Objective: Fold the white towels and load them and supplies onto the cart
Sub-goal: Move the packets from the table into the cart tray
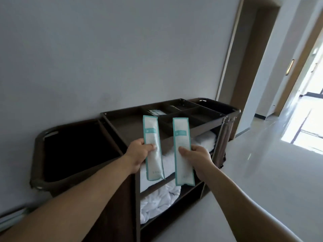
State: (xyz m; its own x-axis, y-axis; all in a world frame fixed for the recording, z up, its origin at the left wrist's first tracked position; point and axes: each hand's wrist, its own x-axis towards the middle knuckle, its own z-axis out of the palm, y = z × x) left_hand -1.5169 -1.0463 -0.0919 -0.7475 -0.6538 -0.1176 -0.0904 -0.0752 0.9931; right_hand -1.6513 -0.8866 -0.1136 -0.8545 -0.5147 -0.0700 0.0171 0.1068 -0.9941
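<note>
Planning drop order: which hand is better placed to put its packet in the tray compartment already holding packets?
Left, probably. The left hand holds the left packet ending just below that compartment; the right hand holds the right packet in line with the empty compartments.

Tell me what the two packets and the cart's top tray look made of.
Left packet and right packet: probably thin plastic film, white with teal sealed borders, faint sheen. Top tray: dark brown, matte, with moulded-looking dividers; likely plastic, possibly coated wood.
</note>
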